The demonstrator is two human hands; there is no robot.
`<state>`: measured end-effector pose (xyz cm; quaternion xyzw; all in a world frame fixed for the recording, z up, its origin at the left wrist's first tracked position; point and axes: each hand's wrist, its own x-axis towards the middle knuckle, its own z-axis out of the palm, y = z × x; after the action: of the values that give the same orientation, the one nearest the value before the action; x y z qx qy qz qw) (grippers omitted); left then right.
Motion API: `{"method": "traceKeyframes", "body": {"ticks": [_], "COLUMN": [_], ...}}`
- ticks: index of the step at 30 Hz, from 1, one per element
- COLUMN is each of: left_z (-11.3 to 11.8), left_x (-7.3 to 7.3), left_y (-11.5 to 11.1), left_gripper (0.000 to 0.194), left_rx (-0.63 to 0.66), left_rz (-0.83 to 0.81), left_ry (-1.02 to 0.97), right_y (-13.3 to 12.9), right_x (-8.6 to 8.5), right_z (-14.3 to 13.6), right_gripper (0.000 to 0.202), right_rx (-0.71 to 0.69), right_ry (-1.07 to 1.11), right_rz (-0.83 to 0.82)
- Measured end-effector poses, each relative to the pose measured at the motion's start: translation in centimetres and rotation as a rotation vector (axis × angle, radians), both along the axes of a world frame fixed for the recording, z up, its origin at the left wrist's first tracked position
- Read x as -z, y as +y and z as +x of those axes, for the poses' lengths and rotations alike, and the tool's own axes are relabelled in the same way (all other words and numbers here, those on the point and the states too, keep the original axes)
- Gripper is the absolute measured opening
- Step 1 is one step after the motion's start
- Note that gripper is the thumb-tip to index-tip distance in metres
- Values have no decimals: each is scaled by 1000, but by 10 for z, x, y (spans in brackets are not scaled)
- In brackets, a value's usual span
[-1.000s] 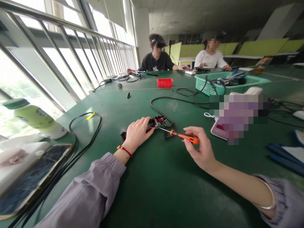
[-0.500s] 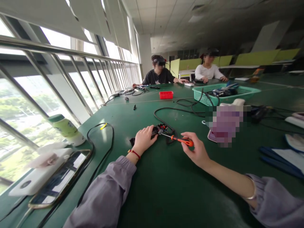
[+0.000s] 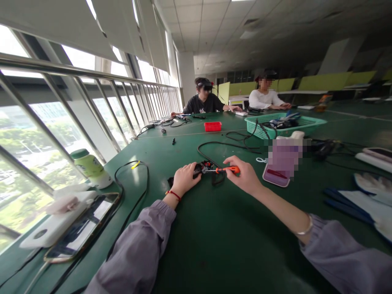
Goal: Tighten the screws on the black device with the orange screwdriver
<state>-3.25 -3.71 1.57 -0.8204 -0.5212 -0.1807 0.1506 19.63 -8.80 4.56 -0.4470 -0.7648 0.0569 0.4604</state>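
Black plastic device (image 3: pixel 199 169) on the table (image 3: pixel 220 241), probably light and stiff, its exposed innards (image 3: pixel 208 164) likely fragile – best held where the left hand (image 3: pixel 184 179) curls closed over it; the right hand (image 3: pixel 243 175) pinches an orange screwdriver (image 3: pixel 233 169)

Plastic screwdriver handle (image 3: pixel 235 169), smooth tabletop (image 3: pixel 214 237), shiny metal railing (image 3: pixel 76 72)

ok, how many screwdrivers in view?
1: the orange-handled screwdriver in the right hand, its shaft pointing left toward the black device held by the left hand. Others could be hidden in the pile inside the green basket.
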Motion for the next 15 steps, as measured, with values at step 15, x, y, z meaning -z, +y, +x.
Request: {"method": "traceKeyframes", "body": {"ticks": [15], "left_z": [-2], "left_x": [2], "left_y": [8], "left_gripper": [43], "left_rx": [3], "left_rz": [-18], "left_ry": [25], "right_y": [11], "right_x": [28], "right_z": [-1], "right_gripper": [24], "right_rx": [-3], "right_ry": [323], "right_rz": [28]}}
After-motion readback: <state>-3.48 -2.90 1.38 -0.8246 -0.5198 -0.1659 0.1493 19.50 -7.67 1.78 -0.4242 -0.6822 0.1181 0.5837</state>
